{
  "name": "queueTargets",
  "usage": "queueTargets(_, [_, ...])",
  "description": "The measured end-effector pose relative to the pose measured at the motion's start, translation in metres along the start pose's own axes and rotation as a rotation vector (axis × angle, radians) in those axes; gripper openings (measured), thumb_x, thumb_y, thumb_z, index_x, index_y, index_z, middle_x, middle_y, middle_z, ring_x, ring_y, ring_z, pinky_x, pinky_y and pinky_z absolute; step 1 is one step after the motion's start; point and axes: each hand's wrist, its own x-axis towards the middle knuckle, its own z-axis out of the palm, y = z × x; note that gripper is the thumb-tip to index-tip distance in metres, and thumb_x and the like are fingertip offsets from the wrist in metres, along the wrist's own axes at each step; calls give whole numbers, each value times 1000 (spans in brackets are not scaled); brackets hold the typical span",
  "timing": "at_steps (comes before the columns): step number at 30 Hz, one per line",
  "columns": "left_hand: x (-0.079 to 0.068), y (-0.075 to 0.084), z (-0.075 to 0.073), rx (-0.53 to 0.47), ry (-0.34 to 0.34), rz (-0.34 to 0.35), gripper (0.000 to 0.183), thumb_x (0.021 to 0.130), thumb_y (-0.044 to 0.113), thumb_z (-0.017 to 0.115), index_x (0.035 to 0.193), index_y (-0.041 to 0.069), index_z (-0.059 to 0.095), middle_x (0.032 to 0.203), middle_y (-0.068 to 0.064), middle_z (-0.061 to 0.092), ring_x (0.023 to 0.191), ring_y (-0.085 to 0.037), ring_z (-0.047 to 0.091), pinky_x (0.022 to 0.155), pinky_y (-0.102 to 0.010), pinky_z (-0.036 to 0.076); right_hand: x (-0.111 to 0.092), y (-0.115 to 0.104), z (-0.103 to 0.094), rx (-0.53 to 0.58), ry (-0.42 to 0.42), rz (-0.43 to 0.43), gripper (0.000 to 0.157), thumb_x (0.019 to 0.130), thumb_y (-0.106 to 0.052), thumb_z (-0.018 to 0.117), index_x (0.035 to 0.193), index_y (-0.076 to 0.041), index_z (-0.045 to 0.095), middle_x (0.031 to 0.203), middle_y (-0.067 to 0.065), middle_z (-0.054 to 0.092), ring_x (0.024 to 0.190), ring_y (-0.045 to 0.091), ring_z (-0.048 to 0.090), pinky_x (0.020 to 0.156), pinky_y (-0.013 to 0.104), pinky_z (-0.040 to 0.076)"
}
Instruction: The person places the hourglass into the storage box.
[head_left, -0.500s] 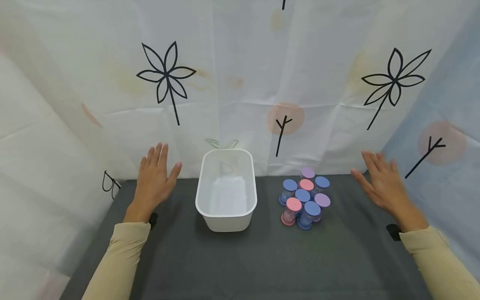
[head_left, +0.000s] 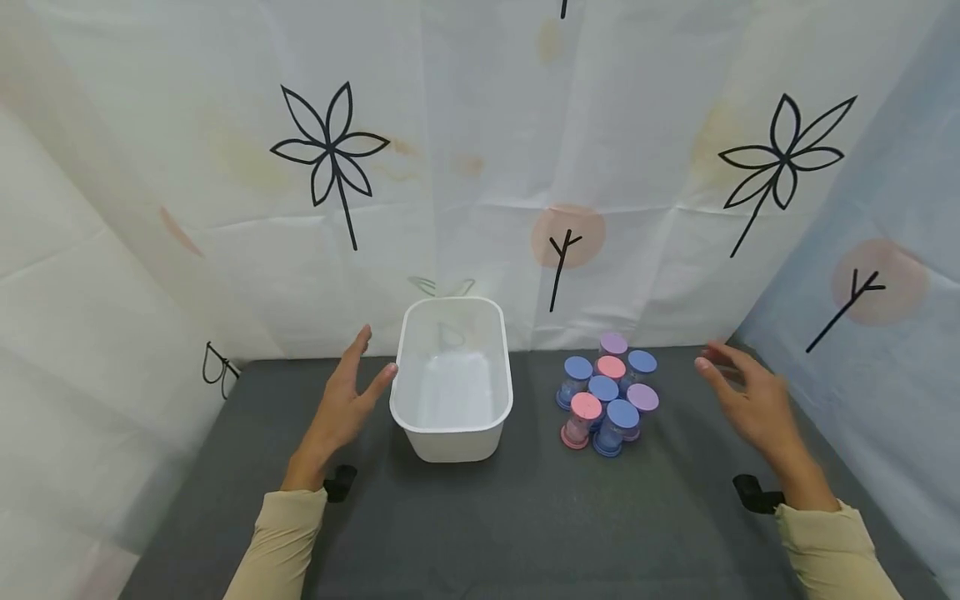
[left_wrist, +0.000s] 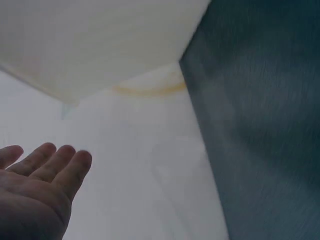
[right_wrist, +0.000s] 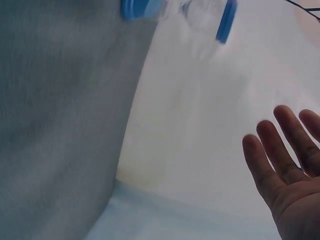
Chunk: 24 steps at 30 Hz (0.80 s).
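My left hand point(head_left: 339, 414) hovers by the left side of a white plastic tub point(head_left: 453, 447), its thumb tip near the rim and its fingers extended, holding nothing. To the right of the tub, several sand timers point(head_left: 618, 421) with blue, pink and purple end caps stand upright in a tight cluster. My right hand point(head_left: 759, 410) is raised to the right of them, apart from them, its fingers loosely bent around no object. At the top of the right wrist view, one blue-capped sand timer point(right_wrist: 226, 22) is partly cut off. The left wrist view has only the left hand point(left_wrist: 42, 195).
A dark grey table point(head_left: 480, 533) lies under everything. White printed cloth point(head_left: 465, 100) hangs behind it and along the left, and a bluish cloth point(head_left: 885, 192) hangs on the right. Each wrist bears a small black device.
My left hand has moved right, towards the tub. The right hand has come down slightly and left towards the sand timers, its fingers more bent. Tub and timers stay put.
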Motion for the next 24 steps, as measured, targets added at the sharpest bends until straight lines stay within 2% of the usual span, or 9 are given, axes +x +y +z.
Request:
queueTargets(3, [-9, 0, 14, -83, -18, 3, 82, 101, 31, 62, 164, 11, 13, 166, -18, 19, 150, -39, 22, 115, -63, 25, -12, -7, 6, 33, 3, 61, 54, 103, -36, 60, 143, -1, 54, 133, 23, 61, 118, 43, 58, 85, 20, 48])
queueTargets(4, [-11, 0, 18, -110, -25, 1, 85, 100, 31, 63, 164, 11, 12, 166, -19, 19, 150, -38, 23, 115, -62, 25, -16, -9, 10, 49, 4, 76, 54, 103, -37, 62, 142, -1, 56, 132, 22, 62, 117, 37, 60, 87, 20, 49])
queueTargets(6, [-15, -3, 26, -147, -38, -5, 91, 96, 32, 68, 164, 12, 10, 166, -17, 19, 149, -37, 25, 114, -62, 27, -24, -14, 16, 75, 9, 92, 53, 101, -37, 65, 139, -1, 59, 129, 20, 65, 112, 17, 62, 79, 5, 39])
queueTargets(9, [-20, -6, 36, -194, -51, 2, 101, 90, 32, 74, 165, 16, 7, 167, -13, 19, 146, -37, 31, 112, -63, 30, -34, -20, 28, 132, 11, 96, 51, 98, -33, 70, 135, 1, 61, 124, 20, 67, 101, -9, 54, 82, 2, 39])
queueTargets(11, [-20, -7, 42, -230, -61, 31, 107, 87, 29, 78, 165, 19, 6, 166, -12, 21, 142, -40, 37, 108, -64, 35, -39, -23, 36, 155, 10, 94, 51, 96, -31, 73, 133, 2, 62, 121, 20, 68, 97, -17, 51, 82, 2, 40])
queueTargets(15, [-19, -8, 53, -293, -76, 117, 113, 81, 22, 84, 165, 20, 7, 160, -12, 31, 129, -44, 47, 95, -65, 45, -47, -28, 50, 185, 13, 106, 52, 92, -28, 79, 131, 3, 64, 118, 21, 69, 99, 7, 66, 80, 3, 43])
queueTargets(18, [-18, -7, 57, -313, -76, 161, 116, 78, 18, 87, 165, 20, 10, 154, -10, 38, 121, -43, 52, 88, -65, 49, -51, -32, 58, 171, 46, 117, 53, 87, -26, 83, 128, 3, 66, 117, 21, 69, 102, 30, 67, 80, 2, 42])
queueTargets(20, [-18, -6, 57, -322, -69, 165, 117, 76, 15, 88, 164, 23, 11, 151, -9, 42, 119, -41, 53, 87, -65, 49, -52, -35, 63, 158, 77, 105, 52, 84, -24, 87, 125, 2, 68, 115, 20, 70, 101, 34, 67, 79, 1, 41])
queueTargets(24, [-16, -1, 55, -318, -62, 153, 119, 75, 11, 89, 164, 30, 12, 149, -10, 43, 118, -37, 54, 86, -66, 49, -51, -38, 69, 122, 129, 37, 47, 78, -18, 91, 116, 1, 72, 106, 14, 70, 92, 30, 66, 79, 2, 41])
